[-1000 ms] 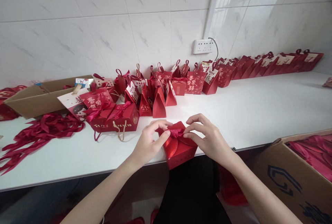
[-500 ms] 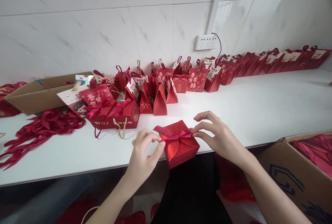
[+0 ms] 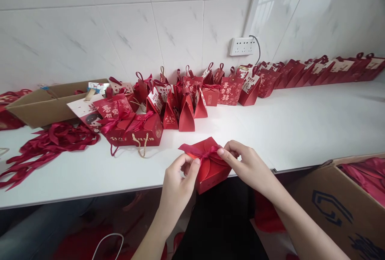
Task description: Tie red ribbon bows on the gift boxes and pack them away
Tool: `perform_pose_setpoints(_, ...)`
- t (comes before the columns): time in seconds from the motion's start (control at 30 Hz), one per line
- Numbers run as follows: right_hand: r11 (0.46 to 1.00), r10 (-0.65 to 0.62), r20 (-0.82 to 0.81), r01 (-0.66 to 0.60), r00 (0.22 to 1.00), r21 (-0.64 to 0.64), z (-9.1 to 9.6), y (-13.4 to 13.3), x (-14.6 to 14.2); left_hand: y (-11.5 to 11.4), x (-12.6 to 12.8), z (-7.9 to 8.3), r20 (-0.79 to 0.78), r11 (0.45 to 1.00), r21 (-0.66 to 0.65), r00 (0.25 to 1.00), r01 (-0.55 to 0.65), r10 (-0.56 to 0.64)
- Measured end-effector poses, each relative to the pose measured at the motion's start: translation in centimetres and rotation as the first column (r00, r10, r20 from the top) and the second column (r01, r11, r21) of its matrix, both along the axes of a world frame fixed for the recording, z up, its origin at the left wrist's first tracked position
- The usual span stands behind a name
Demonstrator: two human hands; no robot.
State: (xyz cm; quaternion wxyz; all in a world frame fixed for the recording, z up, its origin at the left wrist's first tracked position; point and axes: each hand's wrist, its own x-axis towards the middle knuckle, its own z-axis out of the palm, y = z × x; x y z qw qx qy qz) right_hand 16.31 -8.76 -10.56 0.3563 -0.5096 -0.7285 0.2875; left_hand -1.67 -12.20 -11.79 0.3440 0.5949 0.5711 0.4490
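Observation:
A small red gift box [image 3: 210, 169] with petal-shaped flaps sits at the front edge of the white counter [image 3: 300, 127]. A dark red ribbon [image 3: 204, 154] runs across its top and is knotted in the middle. My left hand [image 3: 179, 181] pinches the ribbon's left end just off the box's left corner. My right hand [image 3: 246, 165] pinches the ribbon's right part beside the knot, fingers curled over the box's right side.
Many finished red gift boxes and bags [image 3: 180, 103] stand along the tiled wall. Loose red ribbons [image 3: 45, 143] lie at the left by a flat cardboard box [image 3: 45, 105]. A cardboard carton [image 3: 345, 200] with red ribbons stands at the lower right. A wall socket [image 3: 242, 46] is above.
Both hands first met at the knot, then pulled the ribbon ends apart sideways. Now they have come back closer to the box, still pinching the ribbon.

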Motion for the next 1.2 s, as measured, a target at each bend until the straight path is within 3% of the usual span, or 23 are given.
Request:
perform_pose_setpoints(0.07,0.995,-0.001,-0.057,-0.005,0.998,-0.098,-0.2,0.2,-0.2,-0.1,0.1,-0.1,0.059,0.999,-0.048,0.998,-0.006,0.009)
perform_pose_setpoints(0.13,0.971,0.042,-0.189,-0.085,0.981,-0.224,-0.3,0.5,-0.2,-0.2,0.1,-0.4,0.110,0.997,-0.076,0.994,-0.001,0.009)
perform_pose_setpoints(0.27,0.876,0.046,-0.513,-0.282,0.857,-0.392,-0.6,1.1,0.2,-0.2,-0.4,-1.0,0.204,0.994,-0.097,0.979,0.044,-0.024)
perform_pose_setpoints(0.43,0.763,-0.030,-0.698,-0.434,0.716,-0.479,-1.2,1.6,0.8,0.4,-1.4,-2.0,0.312,0.986,-0.109,0.946,0.128,-0.089)
perform_pose_setpoints(0.67,0.706,-0.051,-0.772,-0.523,0.634,-0.477,-2.1,1.9,1.1,0.9,-2.2,-2.1,0.327,0.975,-0.105,0.933,0.194,-0.150)
perform_pose_setpoints(1.07,0.678,-0.114,-0.806,-0.548,0.581,-0.490,-4.1,1.9,1.1,1.0,-2.7,-3.7,0.366,0.967,-0.123,0.916,0.221,-0.163)
perform_pose_setpoints(1.13,0.691,-0.077,-0.780,-0.531,0.621,-0.491,-4.2,2.0,1.5,1.0,-2.7,-3.8,0.360,0.971,-0.121,0.921,0.205,-0.150)
perform_pose_setpoints(1.2,0.770,0.003,-0.691,-0.443,0.722,-0.459,-3.6,2.3,2.3,1.0,-2.6,-3.6,0.343,0.976,-0.113,0.929,0.187,-0.138)
